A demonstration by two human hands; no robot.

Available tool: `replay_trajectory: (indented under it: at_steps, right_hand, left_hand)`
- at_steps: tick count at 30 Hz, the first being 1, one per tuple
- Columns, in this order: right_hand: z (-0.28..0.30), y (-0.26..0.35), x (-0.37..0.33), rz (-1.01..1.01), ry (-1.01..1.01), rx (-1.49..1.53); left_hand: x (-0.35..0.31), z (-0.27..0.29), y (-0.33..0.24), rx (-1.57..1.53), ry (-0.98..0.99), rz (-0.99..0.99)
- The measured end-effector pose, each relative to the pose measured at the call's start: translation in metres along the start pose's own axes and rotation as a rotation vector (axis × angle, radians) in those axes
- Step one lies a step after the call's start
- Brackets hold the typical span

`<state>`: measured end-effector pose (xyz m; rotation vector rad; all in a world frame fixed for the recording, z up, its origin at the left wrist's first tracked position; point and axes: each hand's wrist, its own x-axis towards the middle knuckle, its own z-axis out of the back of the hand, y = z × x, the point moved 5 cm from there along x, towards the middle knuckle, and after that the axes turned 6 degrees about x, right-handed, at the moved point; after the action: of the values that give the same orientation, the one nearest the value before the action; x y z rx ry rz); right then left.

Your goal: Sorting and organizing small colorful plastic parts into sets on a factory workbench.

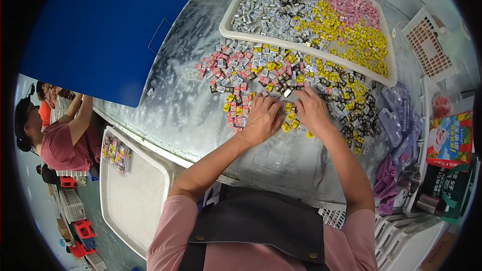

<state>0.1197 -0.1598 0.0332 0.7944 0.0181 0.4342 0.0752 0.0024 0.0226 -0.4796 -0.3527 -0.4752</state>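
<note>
Small glossy wrapped blocks in pink, yellow, black and silver-white lie in a loose heap across the grey table. At the heap's near edge, my left hand rests over pink and yellow blocks, its bent fingers a little apart. My right hand stays just right of it, fingers partly stretched over the blocks. Close to the right fingertips sits a shiny white-and-black block, and I cannot tell if they touch it. Several yellow blocks lie between the hands. My fingers hide the blocks under them.
Behind the heap stands a white tray of similar blocks, roughly grouped by colour. A large blue panel rises at the left. Another white tray sits lower left, near a co-worker. Clear plastic pieces and a purple cloth lie right.
</note>
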Motion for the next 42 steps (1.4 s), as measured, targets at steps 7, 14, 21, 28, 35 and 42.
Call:
replay_trajectory:
  at_steps: [7, 14, 21, 28, 35, 42]
  right_hand:
    - [-0.011, -0.004, 0.027, 0.057, -0.025, -0.133]
    - [0.002, -0.038, 0.009, -0.101, -0.189, 0.196]
    - [0.014, -0.039, -0.030, -0.133, -0.033, 0.036]
    - [0.025, -0.005, -0.034, -0.107, -0.064, -0.118]
    - [0.012, -0.039, -0.021, -0.113, -0.021, -0.047]
    - [0.016, -0.016, -0.017, -0.108, -0.030, -0.055]
  left_hand:
    - [-0.001, 0.006, 0.022, 0.057, 0.004, 0.008]
    - [0.002, 0.005, 0.013, 0.105, 0.026, -0.047]
    - [0.011, -0.008, 0.005, 0.110, 0.092, -0.160]
    - [0.023, -0.016, -0.002, 0.079, 0.150, -0.212]
    - [0.029, -0.025, -0.006, 0.111, 0.153, -0.244]
    - [0.031, -0.022, -0.007, 0.083, 0.149, -0.213]
